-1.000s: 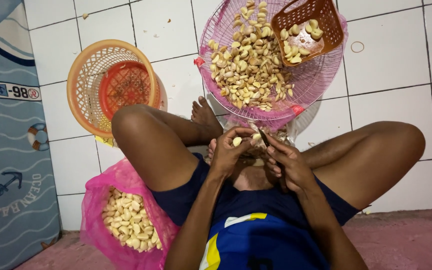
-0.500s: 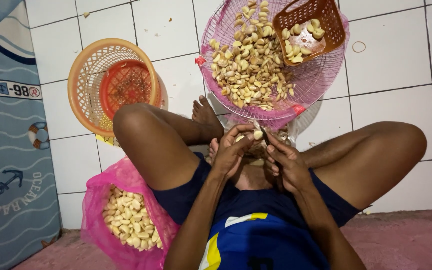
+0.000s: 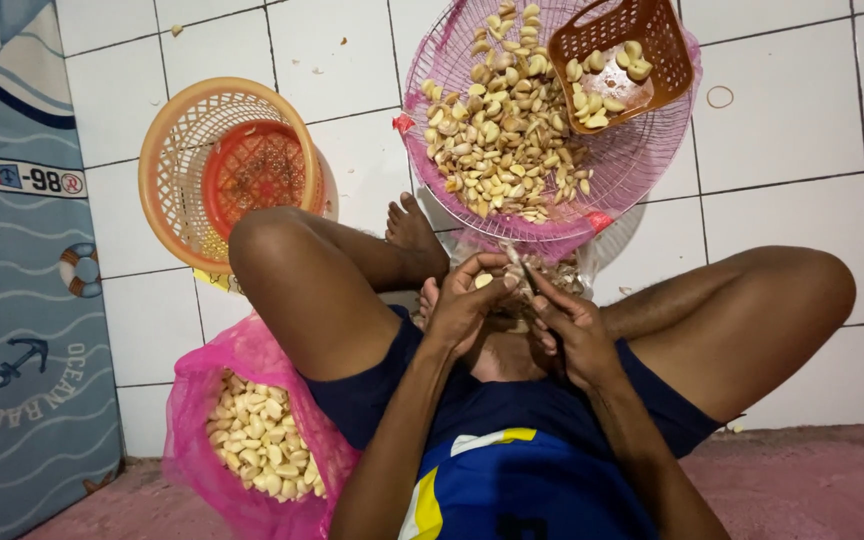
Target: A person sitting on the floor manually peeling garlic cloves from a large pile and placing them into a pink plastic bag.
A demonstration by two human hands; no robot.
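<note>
Fingers of the left hand (image 3: 462, 310) curl around a pale garlic clove (image 3: 483, 281), pinching it just in front of the crossed shins, while the right hand (image 3: 572, 325) closes its fingers on a small knife (image 3: 514, 262) whose blade touches the clove. Going from the left: a blue patterned mat (image 3: 22, 300), an orange basket (image 3: 217, 170) with a red one nested inside, a pink bag of peeled cloves (image 3: 252, 440) beside the left thigh. Further right, past the hands, sits a pink mesh basket (image 3: 632, 160) heaped with unpeeled cloves, a small brown basket (image 3: 652, 40) resting in it.
</note>
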